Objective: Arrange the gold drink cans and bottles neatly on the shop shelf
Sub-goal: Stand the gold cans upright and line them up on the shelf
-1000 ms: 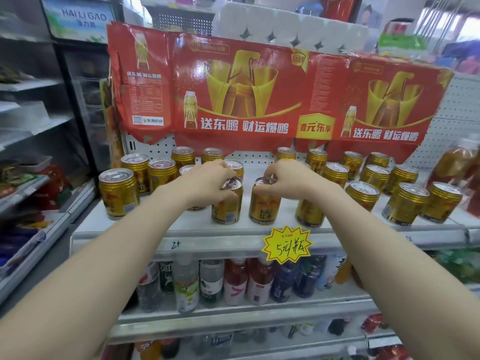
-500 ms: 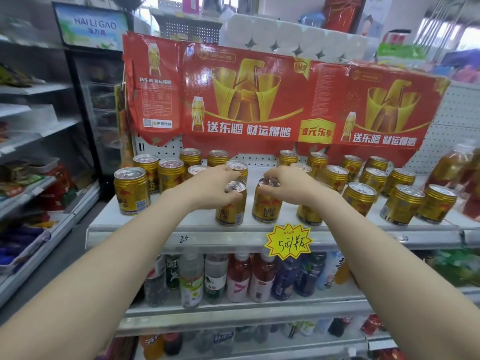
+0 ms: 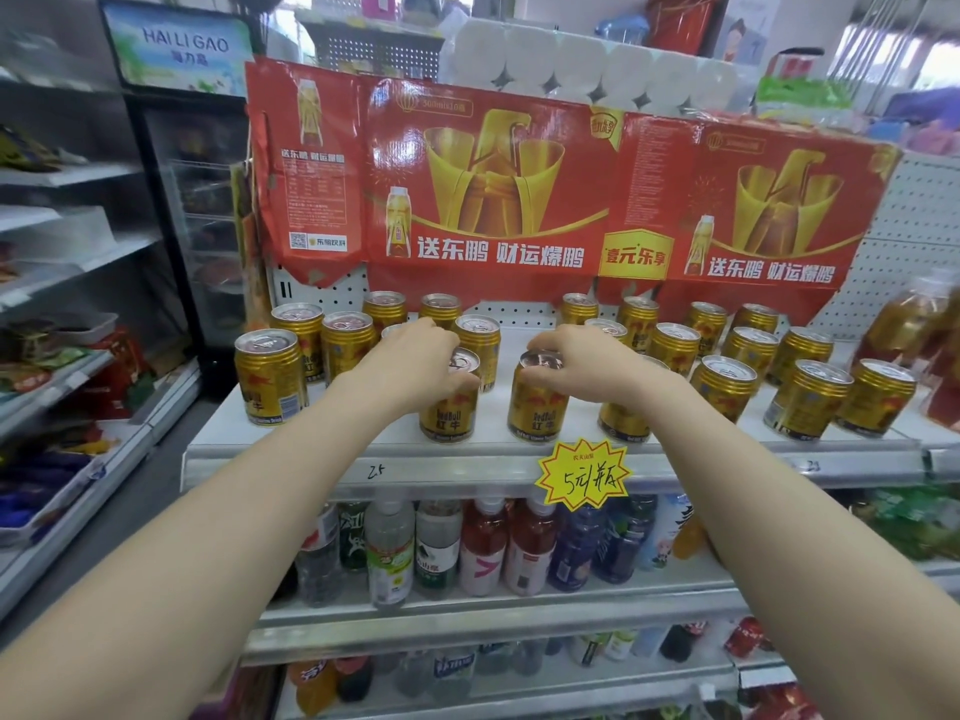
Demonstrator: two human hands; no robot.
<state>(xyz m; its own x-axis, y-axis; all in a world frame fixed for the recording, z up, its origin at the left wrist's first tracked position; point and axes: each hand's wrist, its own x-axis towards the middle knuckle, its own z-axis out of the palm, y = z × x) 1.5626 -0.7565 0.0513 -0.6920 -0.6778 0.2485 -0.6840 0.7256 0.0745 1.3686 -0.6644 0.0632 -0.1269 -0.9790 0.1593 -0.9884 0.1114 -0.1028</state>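
Shop shelf — my left hand grips the left Red Bull can by its rim, my right hand the right Red Bull can, side by side.

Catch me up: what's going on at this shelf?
A person is tidying gold cans on the shelf. The left hand grips the top of the left can, the right hand the top of the right can beside it. Both stand upright near the front edge, slightly apart. The rest stand in loose rows around them.

2 outstretched hands, both curled
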